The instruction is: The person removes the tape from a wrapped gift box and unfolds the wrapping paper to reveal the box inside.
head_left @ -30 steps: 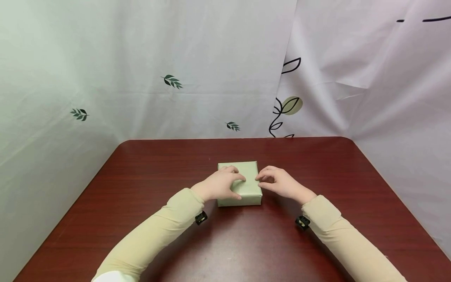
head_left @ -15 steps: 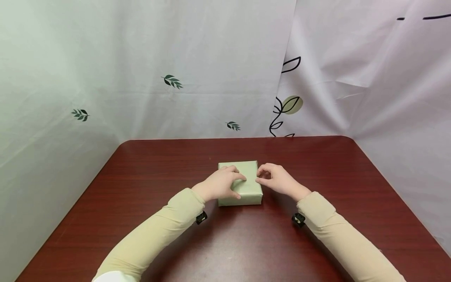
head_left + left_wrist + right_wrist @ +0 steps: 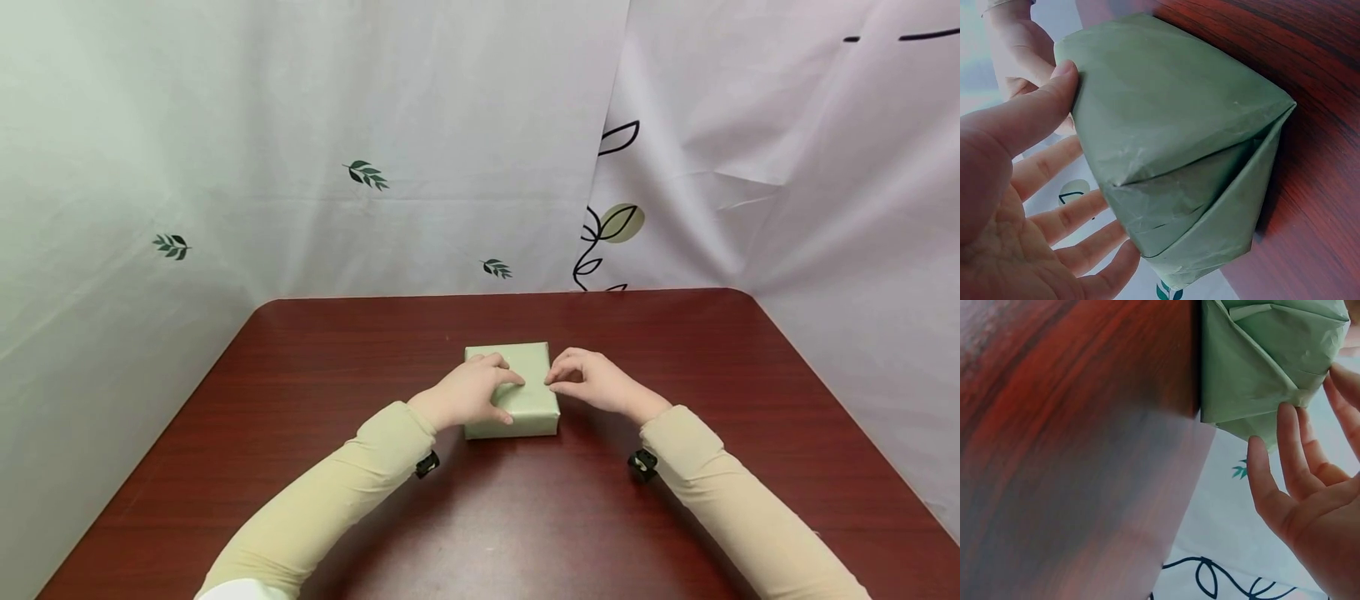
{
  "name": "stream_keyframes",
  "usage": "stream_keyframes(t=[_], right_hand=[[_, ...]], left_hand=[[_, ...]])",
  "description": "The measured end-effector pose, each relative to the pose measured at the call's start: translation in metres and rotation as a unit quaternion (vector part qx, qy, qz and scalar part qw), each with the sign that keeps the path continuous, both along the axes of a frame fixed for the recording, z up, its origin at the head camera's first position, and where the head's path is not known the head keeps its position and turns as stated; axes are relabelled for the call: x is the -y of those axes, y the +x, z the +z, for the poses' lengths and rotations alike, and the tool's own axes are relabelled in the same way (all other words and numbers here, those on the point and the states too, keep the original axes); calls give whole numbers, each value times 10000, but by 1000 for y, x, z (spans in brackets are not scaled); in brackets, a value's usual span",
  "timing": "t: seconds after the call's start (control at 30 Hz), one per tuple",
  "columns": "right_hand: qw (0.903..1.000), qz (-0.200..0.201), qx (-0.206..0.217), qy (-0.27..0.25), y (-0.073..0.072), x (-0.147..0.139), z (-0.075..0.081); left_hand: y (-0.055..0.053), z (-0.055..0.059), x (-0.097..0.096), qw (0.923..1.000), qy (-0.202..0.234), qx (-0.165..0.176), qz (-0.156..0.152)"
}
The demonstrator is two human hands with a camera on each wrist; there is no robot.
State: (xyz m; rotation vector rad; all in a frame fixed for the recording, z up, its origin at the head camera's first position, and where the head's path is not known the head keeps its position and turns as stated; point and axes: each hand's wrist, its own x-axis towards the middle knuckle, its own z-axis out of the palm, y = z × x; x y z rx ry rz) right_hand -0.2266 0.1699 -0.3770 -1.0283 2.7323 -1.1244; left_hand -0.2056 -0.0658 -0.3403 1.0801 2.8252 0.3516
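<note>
A small box wrapped in pale green paper (image 3: 534,398) sits on the table in the head view. My left hand (image 3: 467,393) rests across its top, fingers spread and thumb toward the front edge. At the right edge is my right hand (image 3: 606,387), its fingertips against the paper. In the left wrist view, the box's end (image 3: 1172,212) has folded paper with a slanting, slightly gaping flap. The right wrist view shows the other end (image 3: 1241,369), also folded, with fingertips (image 3: 1287,415) touching its flap and upper edge.
The dark red wooden table (image 3: 360,325) has rounded far corners. White cloth (image 3: 450,125) printed with leaves hangs behind it and along both sides. A small black camera (image 3: 642,463) is strapped under the right wrist, another black camera (image 3: 427,463) under the left.
The right hand's fingers have shifted slightly along the box's right edge, curling in and then easing a little. The left hand and the box have stayed in place.
</note>
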Motion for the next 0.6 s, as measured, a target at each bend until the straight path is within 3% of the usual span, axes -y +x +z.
stream_keyframes(t=[0.17,0.43,0.6], right_hand=[[9999,69,117,-7,-1,-1,0],[9985,-315,449,25,-1,1,2],[9984,-363,434,67,-2,1,2]], left_hand=[[0,1,0,10000,14,-8,9],[1,1,2,10000,83,9,1],[2,0,2,9999,101,19,-2]])
